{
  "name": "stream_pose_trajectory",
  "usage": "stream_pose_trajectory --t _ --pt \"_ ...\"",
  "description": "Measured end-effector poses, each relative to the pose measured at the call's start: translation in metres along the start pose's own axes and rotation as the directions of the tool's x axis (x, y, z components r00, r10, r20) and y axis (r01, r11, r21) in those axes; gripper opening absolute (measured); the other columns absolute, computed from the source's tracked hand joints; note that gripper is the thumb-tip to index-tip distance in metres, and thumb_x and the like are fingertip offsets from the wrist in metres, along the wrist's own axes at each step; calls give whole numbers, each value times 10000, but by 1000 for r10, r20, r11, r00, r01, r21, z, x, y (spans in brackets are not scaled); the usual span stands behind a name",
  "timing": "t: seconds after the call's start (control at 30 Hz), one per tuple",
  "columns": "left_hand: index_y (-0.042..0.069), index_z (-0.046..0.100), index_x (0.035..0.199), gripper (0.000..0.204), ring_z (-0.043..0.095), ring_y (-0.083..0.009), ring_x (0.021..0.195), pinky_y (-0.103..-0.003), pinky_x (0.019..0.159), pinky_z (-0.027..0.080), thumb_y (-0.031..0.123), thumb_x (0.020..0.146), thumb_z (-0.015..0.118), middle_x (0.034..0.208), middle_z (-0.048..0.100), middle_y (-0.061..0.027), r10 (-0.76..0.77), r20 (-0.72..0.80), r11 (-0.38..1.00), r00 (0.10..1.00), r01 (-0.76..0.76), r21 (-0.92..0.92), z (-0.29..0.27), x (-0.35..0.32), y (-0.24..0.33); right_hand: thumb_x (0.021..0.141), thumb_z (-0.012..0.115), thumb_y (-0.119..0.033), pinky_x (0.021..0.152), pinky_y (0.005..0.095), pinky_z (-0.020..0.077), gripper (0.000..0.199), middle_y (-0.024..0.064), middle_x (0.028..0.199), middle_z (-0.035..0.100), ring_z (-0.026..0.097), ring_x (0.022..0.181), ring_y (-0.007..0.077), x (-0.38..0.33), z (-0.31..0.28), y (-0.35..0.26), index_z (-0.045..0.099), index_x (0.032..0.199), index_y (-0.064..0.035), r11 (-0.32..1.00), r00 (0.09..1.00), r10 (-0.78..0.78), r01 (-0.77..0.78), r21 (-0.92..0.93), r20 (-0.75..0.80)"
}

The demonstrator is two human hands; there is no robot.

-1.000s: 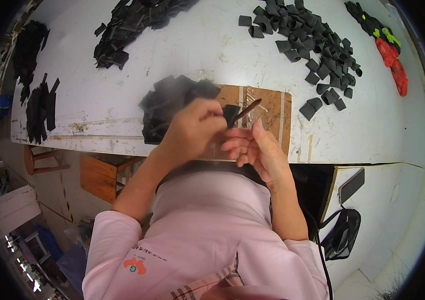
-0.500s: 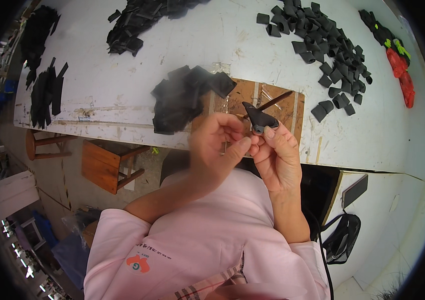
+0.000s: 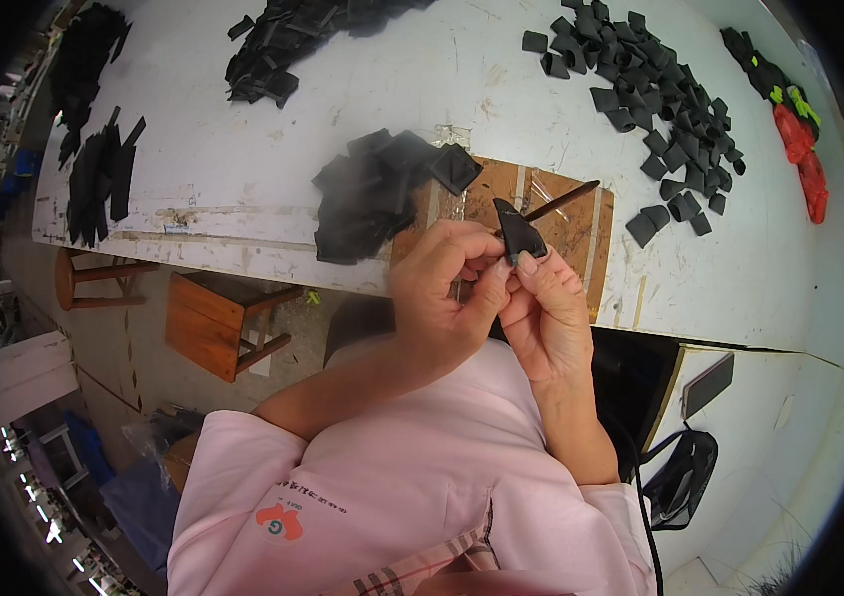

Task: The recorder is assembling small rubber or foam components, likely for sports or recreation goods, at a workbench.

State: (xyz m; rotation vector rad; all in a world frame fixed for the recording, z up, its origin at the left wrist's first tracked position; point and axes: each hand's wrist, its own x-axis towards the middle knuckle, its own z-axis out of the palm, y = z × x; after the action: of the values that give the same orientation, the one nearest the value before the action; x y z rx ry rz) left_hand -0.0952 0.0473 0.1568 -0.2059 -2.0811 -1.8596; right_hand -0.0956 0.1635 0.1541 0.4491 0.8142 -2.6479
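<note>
A small folded piece of black fabric (image 3: 521, 236) is held up over the brown board (image 3: 586, 233) at the table's near edge. My right hand (image 3: 556, 313) pinches its lower end between thumb and fingers. From the other side, my left hand (image 3: 447, 288) has thumb and fingers closed at the piece's lower left edge. Just beyond the piece, a dark slim stick (image 3: 563, 201) slants up to the right; its lower end is hidden, so I cannot tell what supports it. Left of the board lies a pile of flat black pieces (image 3: 367, 199).
Looped black pieces (image 3: 675, 119) lie scattered at the far right, near a red and black bundle (image 3: 799, 134). More black pieces (image 3: 293, 45) are heaped at the back, with black strips (image 3: 104, 184) at the left. A wooden stool (image 3: 205, 323) stands below the table.
My left hand, blurred and slightly apart before, has come in against the black piece. The piece has turned more upright in my right hand. The view has shifted slightly.
</note>
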Motion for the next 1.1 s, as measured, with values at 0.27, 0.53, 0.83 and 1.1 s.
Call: stream_pose_trajectory --t 0.27,0.53,0.83,1.1 --pt "8 571 809 98 540 -124 596 -221 524 448 -17 722 606 799 569 -78 37 -30 996 999 -35 84 -1 0 -3 817 553 -50 635 250 487 94 98 864 617 601 775 146 0 5 1 546 900 -8 998 1000 28 -29 54 6" --pt "-14 545 792 39 490 -71 596 -197 534 414 2 782 578 732 557 -46 -12 158 982 987 -18 190 -14 13 -4 749 655 -92 482 218 417 141 45 708 559 565 617 109 -18 5 -22 557 706 0 118 875 -459 232 -966 154" --pt "25 544 790 77 503 -140 462 -240 427 390 7 734 594 621 545 -64 146 24 939 989 -146 310 1 4 4 640 621 42 493 315 427 176 91 720 518 517 623 239 -4 18 -22 564 802 5 -467 570 -385 558 -686 726" --pt "-15 545 834 101 438 -11 454 -154 413 332 -41 736 553 658 550 -15 -518 558 157 648 713 -683 -12 25 20 696 616 4 433 214 343 62 40 626 504 423 478 97 0 3 -20 563 726 13 109 771 -533 472 -875 349"
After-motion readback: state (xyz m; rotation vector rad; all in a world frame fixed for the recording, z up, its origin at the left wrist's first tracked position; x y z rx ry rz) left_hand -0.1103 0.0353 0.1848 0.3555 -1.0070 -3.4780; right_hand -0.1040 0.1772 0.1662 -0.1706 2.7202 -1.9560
